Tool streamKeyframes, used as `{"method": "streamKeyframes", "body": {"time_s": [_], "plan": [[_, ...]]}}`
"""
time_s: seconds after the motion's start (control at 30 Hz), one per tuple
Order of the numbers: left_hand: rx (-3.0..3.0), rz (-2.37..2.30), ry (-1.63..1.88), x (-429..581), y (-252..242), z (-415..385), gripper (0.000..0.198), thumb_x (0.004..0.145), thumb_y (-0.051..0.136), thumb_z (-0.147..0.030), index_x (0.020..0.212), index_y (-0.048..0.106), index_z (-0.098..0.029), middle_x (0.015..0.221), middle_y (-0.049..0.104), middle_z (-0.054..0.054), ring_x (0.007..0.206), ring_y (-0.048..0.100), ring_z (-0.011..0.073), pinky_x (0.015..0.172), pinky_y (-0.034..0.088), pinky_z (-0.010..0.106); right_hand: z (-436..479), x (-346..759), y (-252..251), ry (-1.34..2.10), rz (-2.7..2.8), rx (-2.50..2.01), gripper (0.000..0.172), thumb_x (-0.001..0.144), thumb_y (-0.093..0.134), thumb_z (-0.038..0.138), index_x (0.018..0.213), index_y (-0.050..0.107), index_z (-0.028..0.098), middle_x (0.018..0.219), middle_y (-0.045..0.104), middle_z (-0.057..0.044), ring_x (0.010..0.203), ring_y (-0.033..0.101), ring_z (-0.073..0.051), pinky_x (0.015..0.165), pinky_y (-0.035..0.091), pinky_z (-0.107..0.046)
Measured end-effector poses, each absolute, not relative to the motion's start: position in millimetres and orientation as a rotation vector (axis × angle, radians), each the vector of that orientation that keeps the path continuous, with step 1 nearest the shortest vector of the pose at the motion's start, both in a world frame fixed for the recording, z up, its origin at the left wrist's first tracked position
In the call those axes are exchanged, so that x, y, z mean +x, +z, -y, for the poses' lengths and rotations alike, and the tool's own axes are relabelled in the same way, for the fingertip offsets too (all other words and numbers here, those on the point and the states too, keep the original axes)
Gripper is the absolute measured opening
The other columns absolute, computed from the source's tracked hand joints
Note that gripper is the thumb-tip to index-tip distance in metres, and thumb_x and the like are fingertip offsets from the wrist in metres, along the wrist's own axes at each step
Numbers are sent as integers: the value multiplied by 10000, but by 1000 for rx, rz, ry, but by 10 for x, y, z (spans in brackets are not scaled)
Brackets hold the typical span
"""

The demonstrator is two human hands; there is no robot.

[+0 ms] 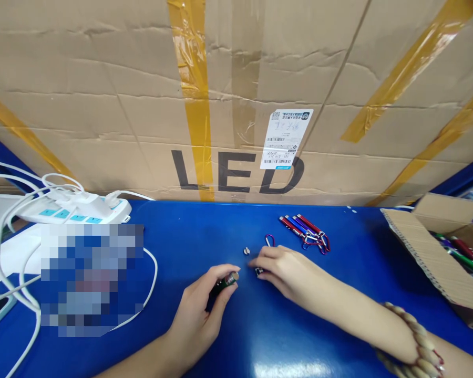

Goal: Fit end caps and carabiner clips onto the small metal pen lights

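My left hand is closed around a dark green penlight body; its metal end shows between thumb and fingers and points up to the right. Just to the right, my right hand reaches low over the table, fingers curled on a small silver piece at the fingertips. What exactly that piece is, I cannot make out. A small silver cap lies beyond those fingers. Behind the right hand, a loose carabiner clip shows partly. Several red and blue penlights with carabiners lie together farther back.
A large cardboard box marked LED walls off the back of the blue table. At left are a power strip, white cables and a blurred-out patch. An open carton holding more penlights stands at right.
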State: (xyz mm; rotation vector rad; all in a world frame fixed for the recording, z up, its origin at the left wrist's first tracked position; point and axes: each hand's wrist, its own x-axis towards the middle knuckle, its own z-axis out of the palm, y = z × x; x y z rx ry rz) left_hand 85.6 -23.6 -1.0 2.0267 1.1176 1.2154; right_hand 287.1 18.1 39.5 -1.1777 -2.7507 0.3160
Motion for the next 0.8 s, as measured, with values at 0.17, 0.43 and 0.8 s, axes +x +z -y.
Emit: {"method": "streamKeyframes", "body": {"time_s": [0.17, 0.43, 0.8], "plan": [[2032, -1097, 1149, 860, -3, 251, 222, 886, 478, -143, 1081, 518, -240, 781, 648, -18, 693, 627, 99, 657, 495, 176, -309, 3097, 691, 461, 2414, -1109, 210, 887, 474, 144, 992, 654, 173, 931, 615, -68, 821, 605, -145, 751, 493, -274], [2054, -1015, 999, 852, -48, 270, 272, 903, 441, -148, 1151, 489, -249, 837, 671, -3, 737, 643, 121, 684, 497, 203, -174, 2910, 681, 970, 2043, -1130, 80, 706, 724, 271, 706, 720, 190, 705, 725, -11, 652, 666, -151, 629, 522, -250], [2208, -856, 1193, 828, -58, 268, 230, 909, 446, -129, 1091, 568, -199, 728, 613, 22, 600, 547, 125, 558, 458, 197, -24, 2743, 593, 989, 2078, -965, 74, 742, 695, 203, 674, 721, 191, 673, 697, -8, 609, 623, -111, 580, 491, -217]]}}
